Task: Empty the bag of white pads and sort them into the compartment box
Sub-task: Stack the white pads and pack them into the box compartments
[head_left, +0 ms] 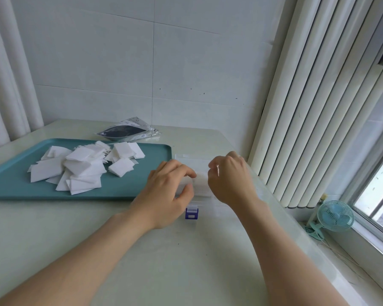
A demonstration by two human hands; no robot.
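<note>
The clear compartment box (191, 157), just right of the tray, could be skidded or tipped if its lid is pried unevenly above the blue latch (191, 214). It is clasped by the left hand (168, 187), fingers and thumb curled round it. The right hand (228, 177) is curled over it, its hold hidden. White pads (80, 167) are heaped on the teal tray (119, 189). The bag (128, 131) lies beyond, seemingly emptied.

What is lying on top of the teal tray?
A loose heap of white pads lies on the teal tray, many overlapping. The tray floor under the heap is covered, so anything beneath it cannot be seen.
</note>
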